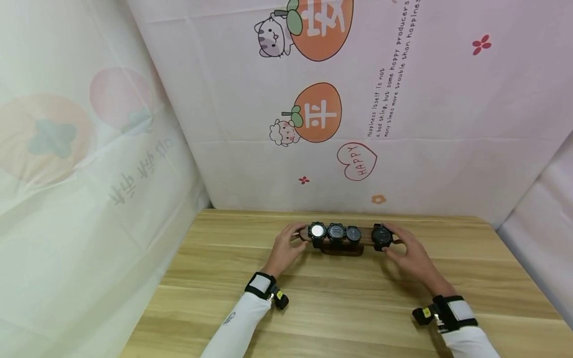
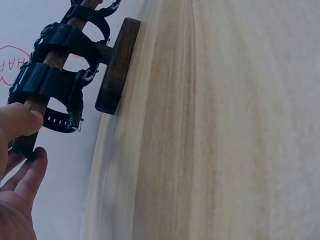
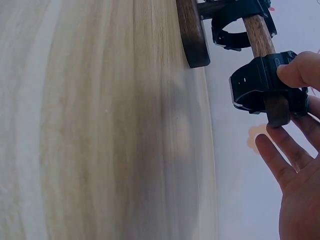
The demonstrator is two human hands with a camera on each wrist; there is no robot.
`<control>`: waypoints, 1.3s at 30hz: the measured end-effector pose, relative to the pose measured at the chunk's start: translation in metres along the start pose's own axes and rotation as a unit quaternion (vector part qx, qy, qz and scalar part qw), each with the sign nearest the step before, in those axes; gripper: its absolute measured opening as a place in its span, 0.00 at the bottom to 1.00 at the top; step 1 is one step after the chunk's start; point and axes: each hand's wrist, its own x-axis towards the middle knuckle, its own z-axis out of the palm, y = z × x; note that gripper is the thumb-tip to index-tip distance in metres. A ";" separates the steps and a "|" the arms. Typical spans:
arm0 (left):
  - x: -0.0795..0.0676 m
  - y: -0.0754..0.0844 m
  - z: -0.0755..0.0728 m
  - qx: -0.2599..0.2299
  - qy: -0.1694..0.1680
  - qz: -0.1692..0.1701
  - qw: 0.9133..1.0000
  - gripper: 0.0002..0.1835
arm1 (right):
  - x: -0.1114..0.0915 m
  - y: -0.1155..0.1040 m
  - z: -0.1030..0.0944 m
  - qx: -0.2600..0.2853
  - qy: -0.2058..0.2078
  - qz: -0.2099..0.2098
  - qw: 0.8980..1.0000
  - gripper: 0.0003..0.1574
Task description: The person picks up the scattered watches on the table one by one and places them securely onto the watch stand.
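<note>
A dark wooden watch stand (image 1: 366,235) with a crossbar over a base (image 1: 342,251) stands near the table's far edge. Three black watches sit side by side on its left and middle part; the leftmost (image 1: 318,230) has a bright, reflecting face. Apart from them, a larger black watch (image 1: 382,236) is strapped round the bar near its right end. My left hand (image 1: 286,250) pinches the bar's left end, thumb on top and fingers below in the left wrist view. My right hand (image 3: 300,170) holds the right watch, its thumb on the case and fingers around the far side.
The wood-grain table (image 1: 340,308) stretches toward me from the stand. A white printed cloth (image 1: 250,174) hangs right behind the far edge, and more cloth (image 1: 89,209) closes off the left side. Each wrist carries a strapped camera (image 1: 280,299).
</note>
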 end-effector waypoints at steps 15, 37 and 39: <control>0.000 0.000 0.000 0.004 -0.001 0.004 1.000 0.30 | 0.003 -0.006 0.004 -0.012 -0.004 0.015 1.000 0.49; 0.001 -0.001 -0.002 -0.001 -0.009 0.008 1.000 0.30 | 0.007 -0.009 0.012 -0.019 -0.003 0.008 1.000 0.48; 0.001 -0.001 -0.002 -0.003 -0.010 0.007 1.000 0.30 | 0.008 -0.009 0.013 -0.020 -0.005 0.010 1.000 0.48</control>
